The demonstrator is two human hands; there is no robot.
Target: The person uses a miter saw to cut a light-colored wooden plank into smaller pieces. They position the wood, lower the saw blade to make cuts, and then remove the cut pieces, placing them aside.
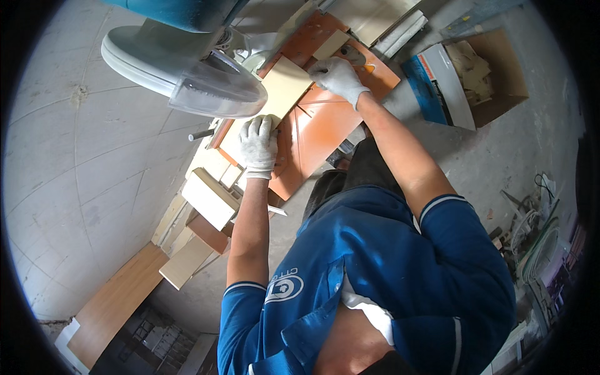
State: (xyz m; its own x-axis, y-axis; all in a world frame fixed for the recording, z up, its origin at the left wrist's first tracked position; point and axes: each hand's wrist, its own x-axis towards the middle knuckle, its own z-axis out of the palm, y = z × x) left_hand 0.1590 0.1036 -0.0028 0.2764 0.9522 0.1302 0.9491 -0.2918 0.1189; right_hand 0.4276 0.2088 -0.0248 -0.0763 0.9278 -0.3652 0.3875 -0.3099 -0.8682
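A pale cream board lies slantwise on the orange-brown saw table. My left hand, in a white work glove, holds the board's near left part, with its fingers bent over the top. At the board's right edge, my gloved right hand has its fingers closed and turned down; its fingertips are partly hidden. Over the board hangs a power saw's grey blade guard, with a clear plastic cover close above my left fingers. The blade itself cannot be made out.
An open cardboard box with cream offcuts stands on the floor at right. More boards are stacked left of the table. A short cream strip lies at the table's far side. Cables and scrap lie along the right wall.
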